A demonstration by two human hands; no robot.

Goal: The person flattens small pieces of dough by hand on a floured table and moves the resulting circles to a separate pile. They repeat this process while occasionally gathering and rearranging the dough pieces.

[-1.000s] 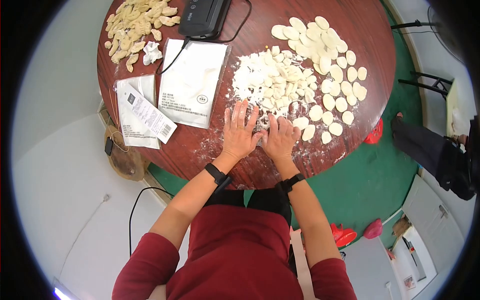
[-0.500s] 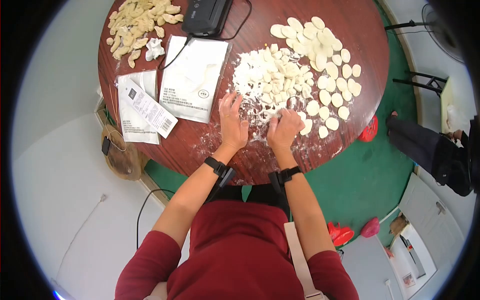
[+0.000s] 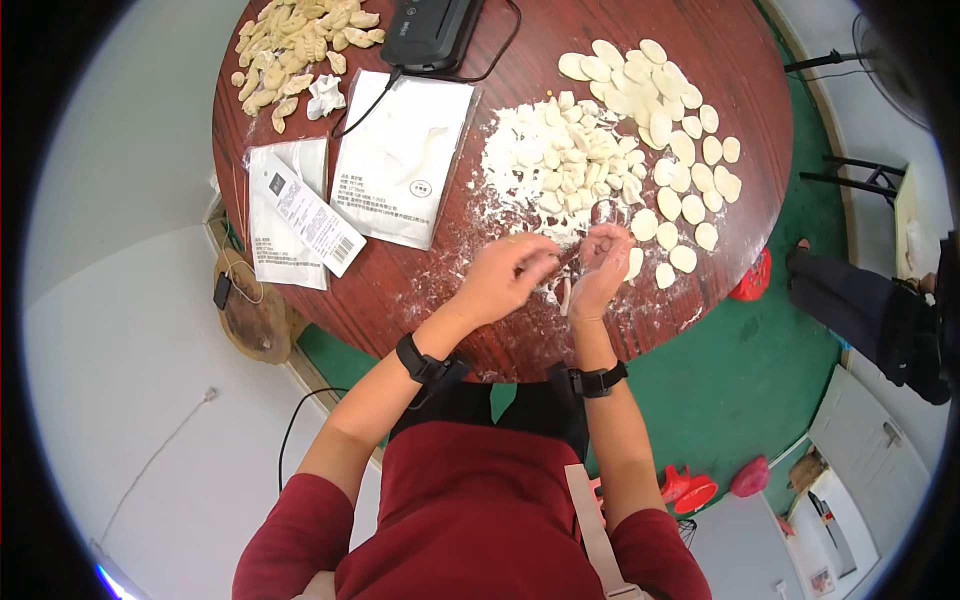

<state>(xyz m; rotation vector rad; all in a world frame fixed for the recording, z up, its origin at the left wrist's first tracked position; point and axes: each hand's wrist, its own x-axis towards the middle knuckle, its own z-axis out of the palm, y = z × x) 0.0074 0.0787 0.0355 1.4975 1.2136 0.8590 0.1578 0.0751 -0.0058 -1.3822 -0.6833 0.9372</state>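
Note:
My left hand (image 3: 508, 277) is over the front of the round table (image 3: 400, 290), its fingers loosely bent and apart, pointing toward my right hand. Beside it, my right hand (image 3: 600, 272) is tilted with the palm turned inward and the fingers curved; I see nothing held in either. Just beyond the hands lie small dough pieces (image 3: 590, 165) in a patch of white flour (image 3: 508, 165). Flattened dough rounds (image 3: 668, 203) are spread to the right, with more overlapping rounds (image 3: 635, 88) farther back. A thin pale strip lies between my hands.
Shaped dough pieces (image 3: 300, 45) and a crumpled white tissue (image 3: 325, 97) are at the back left. White packets (image 3: 400, 165), a label (image 3: 312, 225) and a black device (image 3: 425, 35) with a cable lie on the table. Another person (image 3: 850, 300) stands at the right.
My left hand has swung right, toward my right hand. My right hand has turned from palm down to palm inward. The view has shifted slightly.

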